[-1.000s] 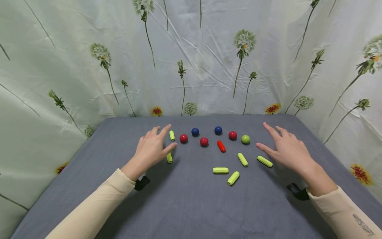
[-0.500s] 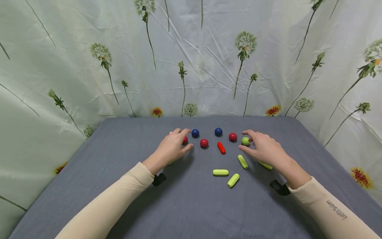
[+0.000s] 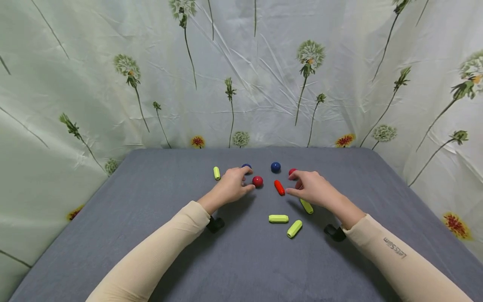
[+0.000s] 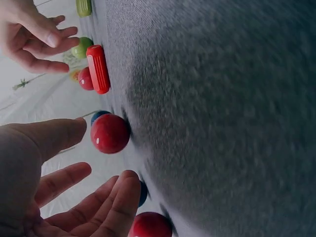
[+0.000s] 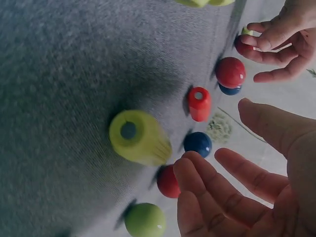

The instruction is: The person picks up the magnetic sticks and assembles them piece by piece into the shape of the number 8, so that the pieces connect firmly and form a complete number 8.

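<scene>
In the head view my left hand (image 3: 228,186) hovers with thumb and fingers apart, holding nothing. Just beyond its fingertips lies a red ball (image 3: 258,181); a blue ball (image 3: 246,166) peeks out behind the fingers. Another red ball (image 4: 152,226) shows past those fingers in the left wrist view. My right hand (image 3: 313,186) is also empty, its thumb close to a red ribbed cylinder (image 3: 279,187). Behind its fingers a red ball (image 3: 292,171) is partly covered. A yellow-green cylinder (image 3: 307,206) lies below that hand. The green ball (image 5: 144,220), hidden in the head view, appears in the right wrist view.
Between the hands, farther back, sits a blue ball (image 3: 276,167). Two yellow-green cylinders, one lying crosswise (image 3: 278,218) and one slanted (image 3: 294,229), are nearer me. Another yellow-green cylinder (image 3: 216,173) lies at left. Grey cloth (image 3: 241,260) covers the table; a flowered curtain (image 3: 264,96) hangs behind.
Both hands have moved inward towards each other over the balls, and their fingers have gone from spread to more bent. The balls and cylinders in sight have stayed in place.
</scene>
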Tool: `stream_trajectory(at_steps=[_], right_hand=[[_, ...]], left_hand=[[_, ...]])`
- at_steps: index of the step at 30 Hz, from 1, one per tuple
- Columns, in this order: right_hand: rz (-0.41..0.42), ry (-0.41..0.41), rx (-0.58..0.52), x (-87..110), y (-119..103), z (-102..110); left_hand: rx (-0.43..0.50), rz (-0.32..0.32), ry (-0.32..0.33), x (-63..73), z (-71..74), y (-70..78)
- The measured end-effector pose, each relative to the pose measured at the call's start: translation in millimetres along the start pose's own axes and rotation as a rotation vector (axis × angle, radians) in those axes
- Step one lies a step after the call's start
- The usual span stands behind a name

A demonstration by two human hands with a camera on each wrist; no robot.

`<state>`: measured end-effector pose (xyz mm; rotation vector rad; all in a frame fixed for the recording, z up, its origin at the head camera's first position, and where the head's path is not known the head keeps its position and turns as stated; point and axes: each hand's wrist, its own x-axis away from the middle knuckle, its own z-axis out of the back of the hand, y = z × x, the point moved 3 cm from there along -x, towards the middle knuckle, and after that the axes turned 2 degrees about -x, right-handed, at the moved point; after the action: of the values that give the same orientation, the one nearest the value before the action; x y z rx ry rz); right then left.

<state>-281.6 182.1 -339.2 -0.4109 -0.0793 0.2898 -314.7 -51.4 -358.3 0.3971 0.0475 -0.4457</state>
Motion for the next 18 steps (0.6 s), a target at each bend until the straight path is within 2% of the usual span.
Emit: stream_trajectory(at_steps=[14,18], right_hand=[[-0.041,-0.076,-0.074,-16.3,6.3,-12.3],[-0.044,-0.079,-0.068,-19.9,7.2,-15.0]], left_hand=[[0.141,0.073,-0.062,-4.7,-8.7,2.6],[0.168,0.095,-0.057,-7.6,-11.7,0.8]])
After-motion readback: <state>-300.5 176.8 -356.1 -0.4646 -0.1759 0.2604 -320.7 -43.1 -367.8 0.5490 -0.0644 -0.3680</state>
